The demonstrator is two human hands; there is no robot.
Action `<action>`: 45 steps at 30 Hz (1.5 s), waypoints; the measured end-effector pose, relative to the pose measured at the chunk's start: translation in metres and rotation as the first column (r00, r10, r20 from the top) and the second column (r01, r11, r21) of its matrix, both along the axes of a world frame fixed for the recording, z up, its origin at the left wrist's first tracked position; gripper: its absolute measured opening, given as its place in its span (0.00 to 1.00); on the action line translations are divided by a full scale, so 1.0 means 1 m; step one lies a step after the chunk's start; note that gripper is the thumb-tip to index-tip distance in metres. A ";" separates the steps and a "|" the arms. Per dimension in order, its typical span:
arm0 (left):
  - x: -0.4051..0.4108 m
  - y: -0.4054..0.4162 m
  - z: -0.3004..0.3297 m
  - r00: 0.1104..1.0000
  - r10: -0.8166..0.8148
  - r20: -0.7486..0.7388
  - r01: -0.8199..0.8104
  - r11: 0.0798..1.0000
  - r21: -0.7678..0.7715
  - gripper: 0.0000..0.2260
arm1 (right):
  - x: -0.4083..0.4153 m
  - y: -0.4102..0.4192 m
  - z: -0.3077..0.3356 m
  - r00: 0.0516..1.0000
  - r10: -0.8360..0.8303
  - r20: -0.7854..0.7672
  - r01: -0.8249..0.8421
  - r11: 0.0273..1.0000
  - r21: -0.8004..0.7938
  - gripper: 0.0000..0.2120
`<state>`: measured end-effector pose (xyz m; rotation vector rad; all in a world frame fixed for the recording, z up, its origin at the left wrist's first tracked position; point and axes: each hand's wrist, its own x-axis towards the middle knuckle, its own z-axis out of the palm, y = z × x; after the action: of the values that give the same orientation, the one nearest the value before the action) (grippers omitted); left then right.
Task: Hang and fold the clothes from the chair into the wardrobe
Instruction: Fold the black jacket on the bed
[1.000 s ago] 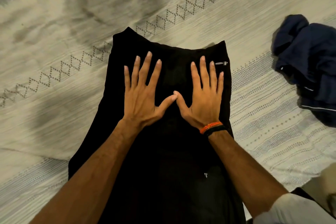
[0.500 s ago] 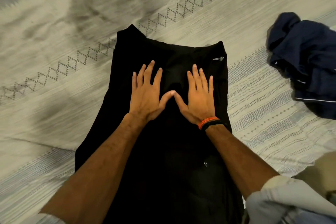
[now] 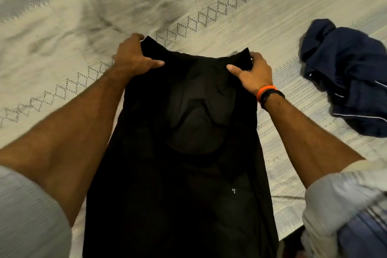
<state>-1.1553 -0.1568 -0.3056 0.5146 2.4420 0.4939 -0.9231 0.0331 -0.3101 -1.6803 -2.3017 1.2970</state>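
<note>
head view: left hand point(image 3: 130, 56), right hand point(image 3: 254, 71) grip black garment point(image 3: 188, 153) corners on patterned bedspread point(image 3: 83, 16).

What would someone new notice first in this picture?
A black garment lies spread down the middle of the pale patterned bedspread. The left hand and right hand each grip one of its far corners. A crumpled navy garment lies apart at the right edge.

black garment point(image 3: 180, 174) cut off below, fingertips hidden
</note>
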 end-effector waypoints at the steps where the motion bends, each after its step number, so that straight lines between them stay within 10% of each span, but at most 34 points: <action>1: -0.002 -0.002 0.003 1.000 0.020 0.001 -0.020 1.000 0.015 0.39 | 0.001 0.001 0.002 1.000 -0.022 -0.022 0.021 1.000 -0.023 0.29; 9: 0.039 -0.054 0.059 0.984 0.062 -0.164 -0.017 0.964 0.267 0.09 | 0.050 -0.027 0.046 0.934 -0.128 -0.333 0.101 0.990 -0.096 0.09; 17: 0.146 -0.172 0.097 0.973 0.172 -0.155 -0.085 0.887 0.453 0.16 | 0.151 -0.134 0.094 0.898 -0.030 -0.439 0.071 0.994 0.079 0.18; 28: 0.285 -0.333 0.041 0.929 -0.243 -0.279 0.317 0.912 0.259 0.16 | 0.302 -0.264 0.046 0.891 0.450 0.049 -0.437 0.826 0.357 0.25; 36: 0.304 -0.339 0.022 0.931 -0.327 -0.165 0.312 0.944 -0.107 0.17 | 0.298 -0.286 0.033 0.894 0.377 0.241 -0.438 0.847 0.300 0.20; 41: 0.294 -0.264 0.049 0.883 -0.082 -0.462 0.207 0.952 0.226 0.15 | 0.234 -0.294 0.056 0.979 0.200 0.035 -0.187 0.821 0.540 0.19; 45: 0.283 -0.209 0.027 0.851 -0.267 -0.452 0.332 0.941 0.070 0.34 | 0.180 -0.276 0.041 0.939 0.312 0.142 -0.338 0.771 0.539 0.36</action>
<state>-0.8725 -0.3661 -0.2790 1.1625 2.6791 0.4623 -0.7429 -0.2424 -0.2691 -1.1580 -2.7173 0.4955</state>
